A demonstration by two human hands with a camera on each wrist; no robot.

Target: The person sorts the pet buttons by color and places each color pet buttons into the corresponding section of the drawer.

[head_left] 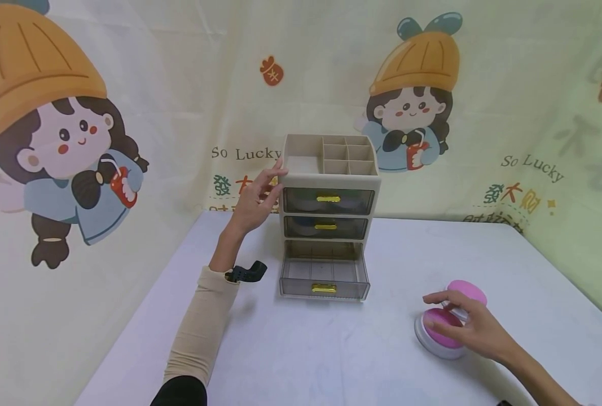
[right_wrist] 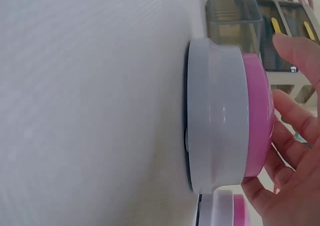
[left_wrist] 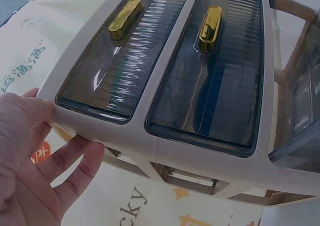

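A beige drawer organizer [head_left: 332,181] stands at the back middle of the table, its bottom drawer [head_left: 325,288] pulled out and the two upper ones closed. At its top left corner my left hand [head_left: 255,204] holds on, the thumb [left_wrist: 42,107] against the frame and the other fingers bent along the side. Two round, white-based buttons with pink domed tops sit at the right. Over the front button [head_left: 440,338] hovers my right hand [head_left: 475,327], fingers loosely curved and close around its pink top [right_wrist: 257,116]. The hand partly hides the rear button [head_left: 467,290].
Small compartments [head_left: 335,152] divide the organizer's top. A white cloth covers the table [head_left: 311,361], and a printed curtain [head_left: 179,67] hangs behind and along both sides. A black strap with a camera [head_left: 245,272] is on the left wrist.
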